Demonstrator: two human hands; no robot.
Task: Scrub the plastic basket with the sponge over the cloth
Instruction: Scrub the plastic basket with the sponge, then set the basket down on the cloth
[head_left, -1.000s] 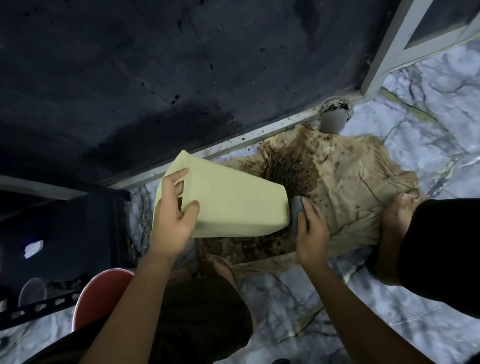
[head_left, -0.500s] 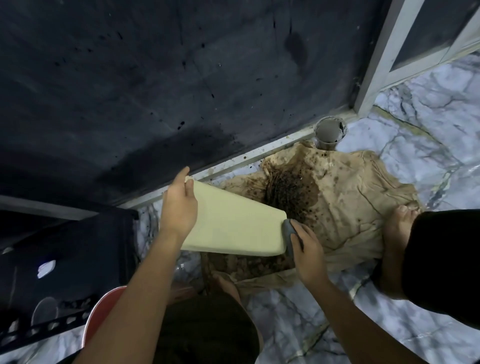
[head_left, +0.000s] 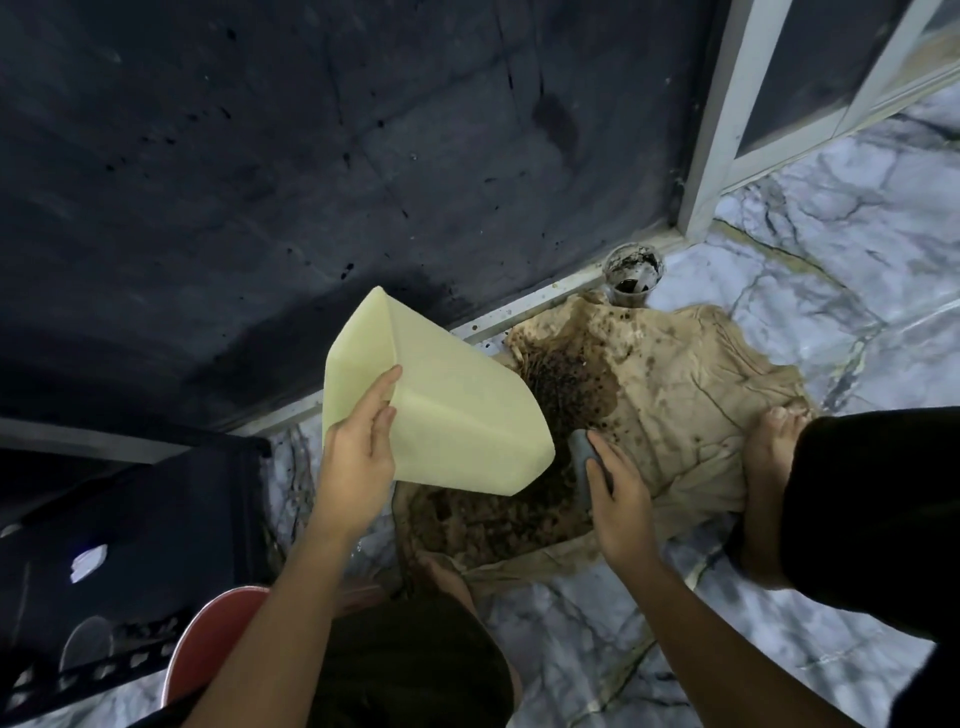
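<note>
A pale yellow plastic basket hangs tilted above a stained tan cloth spread on the marble floor. My left hand grips the basket at its left side, thumb on the outer wall. My right hand is closed on a grey sponge, which sits just to the right of the basket's lower end, a small gap apart from it. Dark wet dirt covers the cloth under the basket.
A dirty grey cup stands at the cloth's far edge by the dark wall. My bare feet rest on the cloth's edges. A red stool and a black crate are at lower left.
My left hand has turned and tilted the basket, so its base and another side now face me. The sponge has come off the basket's end and moved slightly right.
</note>
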